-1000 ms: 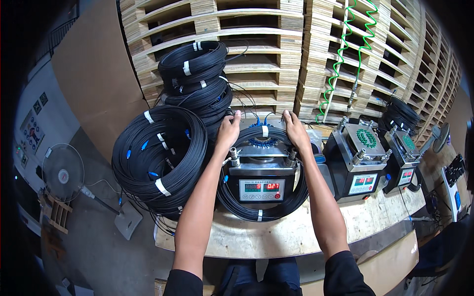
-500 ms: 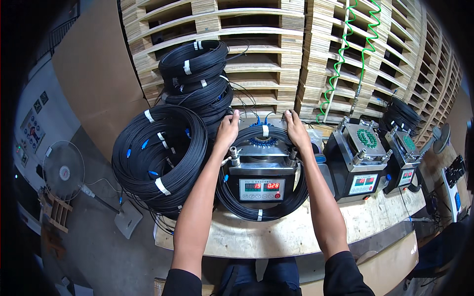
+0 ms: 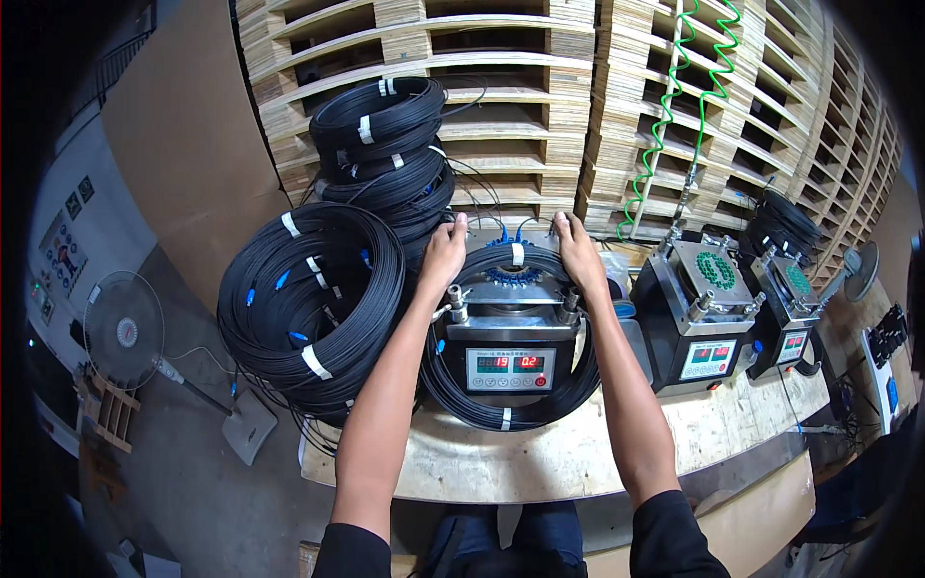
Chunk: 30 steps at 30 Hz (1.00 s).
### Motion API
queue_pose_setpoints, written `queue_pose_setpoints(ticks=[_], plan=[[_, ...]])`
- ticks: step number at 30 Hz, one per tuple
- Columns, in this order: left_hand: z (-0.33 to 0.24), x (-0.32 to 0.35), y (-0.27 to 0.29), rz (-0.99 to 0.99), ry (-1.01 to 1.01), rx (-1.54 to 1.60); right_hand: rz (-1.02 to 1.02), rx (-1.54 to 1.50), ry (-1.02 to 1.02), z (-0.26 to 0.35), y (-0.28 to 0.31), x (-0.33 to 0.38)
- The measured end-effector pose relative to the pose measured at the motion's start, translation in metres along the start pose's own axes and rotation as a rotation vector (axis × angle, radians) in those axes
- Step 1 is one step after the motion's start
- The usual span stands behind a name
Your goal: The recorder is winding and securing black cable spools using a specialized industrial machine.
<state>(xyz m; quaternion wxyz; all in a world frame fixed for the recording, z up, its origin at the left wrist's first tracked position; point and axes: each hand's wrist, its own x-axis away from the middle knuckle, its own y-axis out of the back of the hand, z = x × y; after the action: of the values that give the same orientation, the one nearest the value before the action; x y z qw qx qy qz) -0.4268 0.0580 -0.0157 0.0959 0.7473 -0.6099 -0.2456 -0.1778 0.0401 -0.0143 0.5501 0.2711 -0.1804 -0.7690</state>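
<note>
Both hands are on the far arc of a black cable coil [image 3: 508, 409] that lies looped around a small grey machine with a red digital display [image 3: 509, 358] on a worn wooden bench [image 3: 520, 462]. The left hand [image 3: 444, 252] rests on the coil's far left curve, fingers bent over the strands; the right hand [image 3: 578, 252] mirrors it on the far right curve. Each hand looks closed lightly over the bundle, though how firmly cannot be told from above. The coil is bound with white ties, one showing between the hands and one at its near edge, and blue connector ends [image 3: 511, 276] fan out on top of the machine just inside the loop.

The step in hand seems to be seating or lifting this coil at the machine (which of the two cannot be told). The next move would call for keeping the loops together and clearing the two metal posts [image 3: 456, 301] at the machine's corners, as well as the blue ends, which could snag.

To the left, just beside the bench, sits a large stack of similar black coils [image 3: 308, 299], with more coils piled farther back [image 3: 383, 135] against stacked wooden pallets [image 3: 501, 77]. To the right stand two similar machines [image 3: 703, 318], a green spiral hose [image 3: 674, 116] hanging above them.
</note>
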Motion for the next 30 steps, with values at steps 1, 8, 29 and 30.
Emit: queue_pose_setpoints(ticks=[1,8,29,30], plan=[[0.002,-0.001,0.0,-0.01,-0.023,0.003,0.004,-0.003,0.002,0.002,0.001,0.002],[0.002,-0.005,-0.001,0.121,-0.042,0.073,0.002,0.056,-0.036,0.001,0.005,0.002],[0.005,-0.005,0.001,0.137,0.033,0.085,-0.026,0.015,-0.004,0.006,0.005,0.007],[0.005,-0.004,0.002,0.125,0.024,0.083,-0.022,0.012,-0.002,0.01,0.007,0.009]])
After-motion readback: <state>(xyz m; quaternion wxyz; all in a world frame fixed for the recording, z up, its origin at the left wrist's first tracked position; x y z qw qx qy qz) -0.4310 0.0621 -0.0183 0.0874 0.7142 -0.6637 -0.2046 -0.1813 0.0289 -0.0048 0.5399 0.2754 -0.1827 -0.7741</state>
